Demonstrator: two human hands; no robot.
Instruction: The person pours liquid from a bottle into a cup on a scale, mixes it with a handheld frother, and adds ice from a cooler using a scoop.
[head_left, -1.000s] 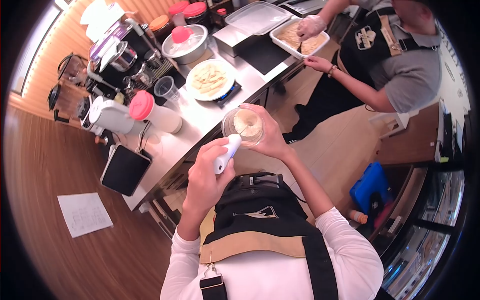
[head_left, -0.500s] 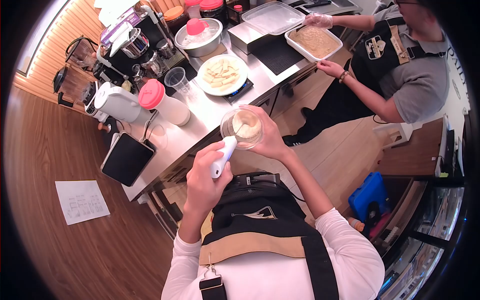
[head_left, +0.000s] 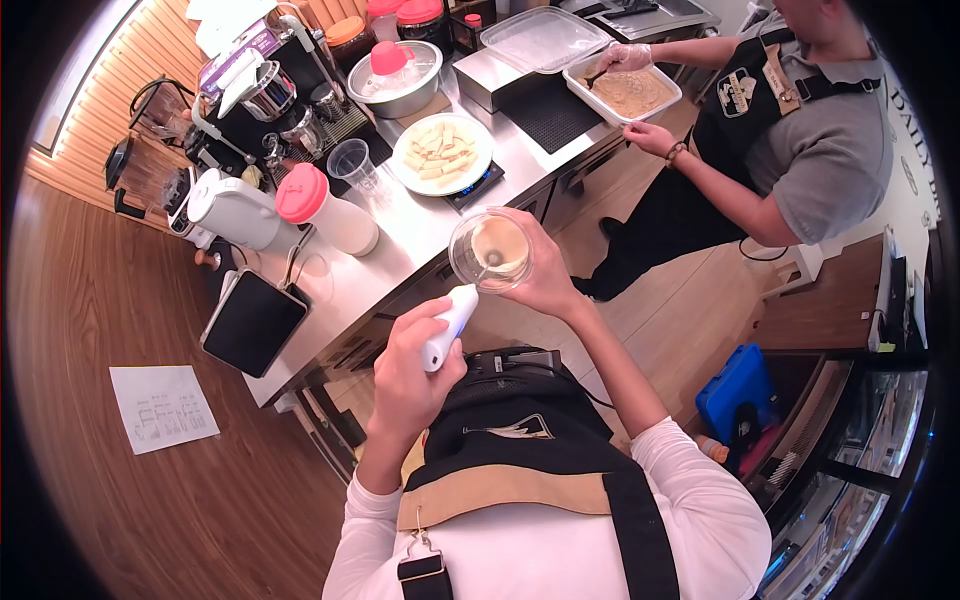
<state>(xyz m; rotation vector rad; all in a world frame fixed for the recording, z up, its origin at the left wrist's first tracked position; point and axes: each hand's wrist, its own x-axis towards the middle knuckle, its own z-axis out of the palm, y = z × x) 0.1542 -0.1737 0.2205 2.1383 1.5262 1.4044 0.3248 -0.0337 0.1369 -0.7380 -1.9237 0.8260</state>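
My left hand [head_left: 408,378] is closed around the white handle of a handheld milk frother [head_left: 450,328]. The frother's thin shaft reaches into a clear plastic cup [head_left: 462,246], and its whisk head sits in pale cream-coloured liquid [head_left: 508,243]. Wrapped around the cup's far right side is my right hand [head_left: 541,268], which keeps the cup tilted in front of the counter edge. Part of the right fingers is hidden behind the cup.
On the counter [head_left: 395,250] stand a plate of pale cut pieces [head_left: 440,180] on a scale, an upside-down clear cup [head_left: 352,163], a pink-lidded bottle [head_left: 335,215], a kettle [head_left: 235,210] and a tablet [head_left: 255,322]. A co-worker [head_left: 800,140] at right handles a food tray [head_left: 672,97].
The cup has tipped and shifted slightly, and the liquid's swirl looks smaller with the whisk head now visible. The co-worker's gloved hand now holds a dark utensil over the tray.
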